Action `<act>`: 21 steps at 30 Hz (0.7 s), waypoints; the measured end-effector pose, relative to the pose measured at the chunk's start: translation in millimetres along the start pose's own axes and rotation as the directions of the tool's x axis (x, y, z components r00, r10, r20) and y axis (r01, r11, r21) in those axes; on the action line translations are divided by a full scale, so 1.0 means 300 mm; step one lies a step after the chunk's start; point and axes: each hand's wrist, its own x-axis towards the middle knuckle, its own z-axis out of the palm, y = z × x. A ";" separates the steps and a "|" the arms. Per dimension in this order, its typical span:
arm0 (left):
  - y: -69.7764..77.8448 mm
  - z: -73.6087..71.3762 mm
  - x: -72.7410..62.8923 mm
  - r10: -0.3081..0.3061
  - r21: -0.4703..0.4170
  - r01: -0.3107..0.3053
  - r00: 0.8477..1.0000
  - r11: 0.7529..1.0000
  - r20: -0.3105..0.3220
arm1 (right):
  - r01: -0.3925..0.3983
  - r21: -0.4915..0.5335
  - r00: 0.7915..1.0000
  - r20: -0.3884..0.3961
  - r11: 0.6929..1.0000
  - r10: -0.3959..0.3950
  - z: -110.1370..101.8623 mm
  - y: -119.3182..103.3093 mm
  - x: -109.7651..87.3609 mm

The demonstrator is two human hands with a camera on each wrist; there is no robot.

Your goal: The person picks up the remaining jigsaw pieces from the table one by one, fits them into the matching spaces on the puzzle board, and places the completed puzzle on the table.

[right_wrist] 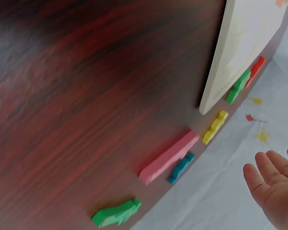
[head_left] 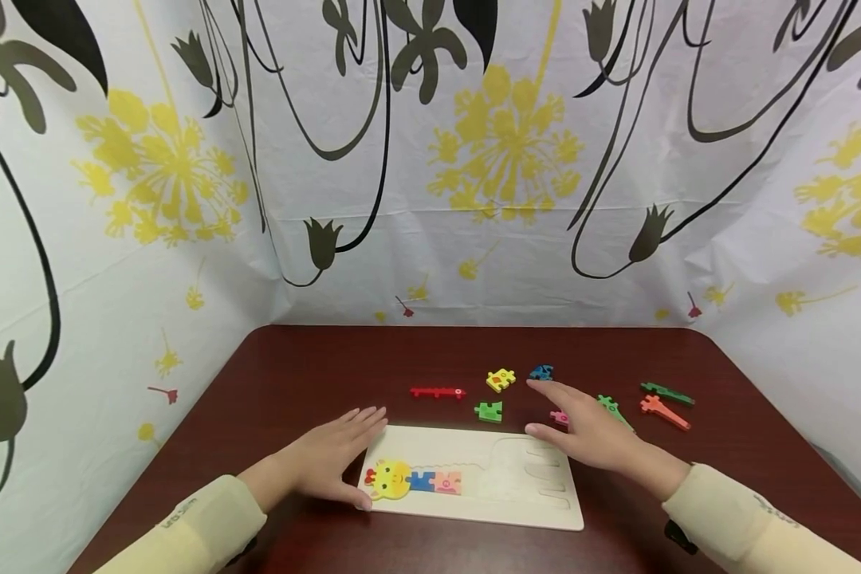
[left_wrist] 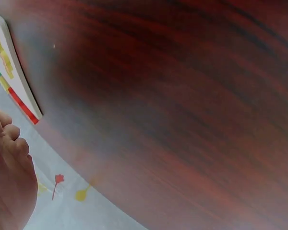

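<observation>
A white wooden puzzle board [head_left: 502, 510] lies on the table, with a yellow giraffe head [head_left: 391, 480], a blue piece [head_left: 422, 481] and a light pink piece [head_left: 448, 482] set in its left part. Outlined recesses show on its right. My left hand [head_left: 326, 458] is at the board's left edge, fingers extended and thumb near the lower left corner. Over the upper right corner reaches my right hand [head_left: 584, 426], fingers loosely stretched and holding nothing. A pink piece [head_left: 560, 418] is partly hidden behind it. In the right wrist view, the right hand [right_wrist: 273, 187] has its fingers spread.
Beyond the board lie a red piece [head_left: 438, 392], a yellow piece [head_left: 501, 380], a green piece [head_left: 489, 412] and a blue piece [head_left: 541, 372]. Toward the right are another green piece [head_left: 613, 408], a dark green piece [head_left: 667, 393] and an orange piece [head_left: 664, 412]. Patterned cloth [head_left: 430, 175] surrounds the table.
</observation>
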 end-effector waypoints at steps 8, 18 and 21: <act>0.001 0.015 -0.010 0.006 0.025 -0.006 1.000 1.000 0.008 | -0.090 0.171 0.996 0.015 0.981 0.089 0.045 -0.008 0.027; -0.008 0.033 -0.012 -0.018 0.056 0.015 0.998 0.998 0.062 | -0.221 0.291 0.975 0.060 0.931 0.213 0.080 -0.030 0.061; -0.010 0.039 -0.011 -0.022 0.067 0.017 0.997 0.998 0.070 | -0.243 0.315 0.970 0.069 0.917 0.234 0.090 -0.039 0.071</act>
